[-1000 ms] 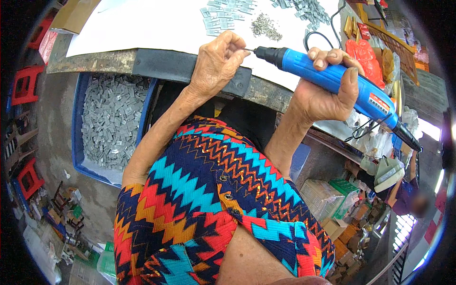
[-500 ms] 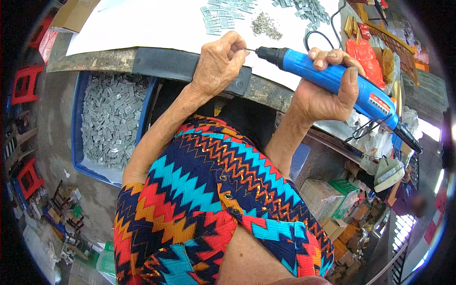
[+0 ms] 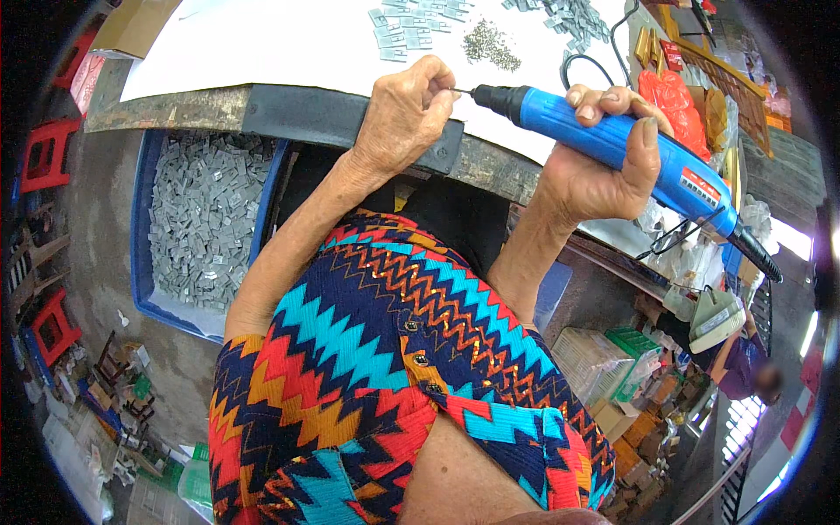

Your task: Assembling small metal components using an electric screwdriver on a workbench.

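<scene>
Blue driver (image 3: 626,153) held at the table's edge (image 3: 289,109), its bit met by the other hand's fingertips.

The right hand (image 3: 595,166) is wrapped tight around the driver's smooth plastic barrel; the left hand (image 3: 404,114) pinches something too small to tell at the thin steel bit, just off the table's edge. Judged best: keep the bit level and the pinch steady. On the white top beyond the edge lie flat grey plates (image 3: 411,22) and a heap of tiny screws (image 3: 490,42); below the edge, a blue bin (image 3: 144,210) holds dull grey plates.
</scene>
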{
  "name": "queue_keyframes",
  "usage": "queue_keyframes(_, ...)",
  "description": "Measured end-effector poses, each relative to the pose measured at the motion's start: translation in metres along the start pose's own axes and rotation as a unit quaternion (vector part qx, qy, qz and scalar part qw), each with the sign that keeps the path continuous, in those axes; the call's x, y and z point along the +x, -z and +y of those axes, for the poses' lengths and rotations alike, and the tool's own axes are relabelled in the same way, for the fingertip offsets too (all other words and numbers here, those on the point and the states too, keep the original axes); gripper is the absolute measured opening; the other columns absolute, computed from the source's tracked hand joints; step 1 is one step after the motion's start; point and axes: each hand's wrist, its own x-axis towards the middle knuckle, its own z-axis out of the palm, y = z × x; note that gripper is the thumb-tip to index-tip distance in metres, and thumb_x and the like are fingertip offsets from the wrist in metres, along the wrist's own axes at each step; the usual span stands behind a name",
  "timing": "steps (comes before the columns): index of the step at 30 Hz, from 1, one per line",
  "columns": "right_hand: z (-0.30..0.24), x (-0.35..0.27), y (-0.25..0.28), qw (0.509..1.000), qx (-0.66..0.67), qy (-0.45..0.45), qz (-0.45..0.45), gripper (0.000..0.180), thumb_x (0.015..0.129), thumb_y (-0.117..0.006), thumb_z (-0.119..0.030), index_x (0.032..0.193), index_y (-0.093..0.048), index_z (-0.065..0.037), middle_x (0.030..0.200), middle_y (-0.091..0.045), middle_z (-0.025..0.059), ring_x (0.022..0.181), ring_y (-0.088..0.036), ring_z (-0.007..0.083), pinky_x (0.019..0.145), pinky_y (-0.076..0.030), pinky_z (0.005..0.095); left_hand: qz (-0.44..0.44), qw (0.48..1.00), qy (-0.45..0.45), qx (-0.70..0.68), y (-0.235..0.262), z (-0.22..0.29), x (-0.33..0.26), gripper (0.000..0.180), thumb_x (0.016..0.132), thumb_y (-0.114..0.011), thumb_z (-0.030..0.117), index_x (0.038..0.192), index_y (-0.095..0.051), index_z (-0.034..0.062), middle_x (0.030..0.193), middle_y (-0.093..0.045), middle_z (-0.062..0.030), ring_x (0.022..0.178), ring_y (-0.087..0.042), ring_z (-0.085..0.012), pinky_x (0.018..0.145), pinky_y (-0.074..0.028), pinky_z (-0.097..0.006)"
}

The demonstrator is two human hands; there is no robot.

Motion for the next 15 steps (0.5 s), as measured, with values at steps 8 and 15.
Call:
queue_keyframes(8, -0.0016, -0.0010, 0.0029, 0.998, -0.057, -0.009, -0.028, 0.019, 0.077, -0.052, -0.016, 0.090, -0.055, -0.003, 0.075, -0.055, 0.0130, 0.062, -0.052, 0.0221, 0.067, -0.039, 0.0402, 0.006, 1.000, -0.027, 0.011, -0.0013, -0.0024, -0.0005, 0.010, 0.075, -0.062, 0.005, 0.080, -0.055, 0.0013, 0.064, -0.055, -0.0012, 0.054, -0.047, -0.0048, 0.048, -0.040, -0.020)
queue_keyframes(15, -0.0020, -0.0020, -0.0033, 0.994, -0.104, 0.001, -0.042, 0.018, 0.077, -0.052, -0.014, 0.090, -0.054, -0.003, 0.073, -0.055, 0.0136, 0.060, -0.052, 0.0219, 0.065, -0.040, 0.0402, 0.012, 0.997, -0.060, 0.039, -0.0034, -0.0016, -0.0010, 0.008, 0.074, -0.060, 0.003, 0.079, -0.054, 0.0013, 0.062, -0.055, -0.0057, 0.052, -0.049, -0.0084, 0.048, -0.041, -0.022)
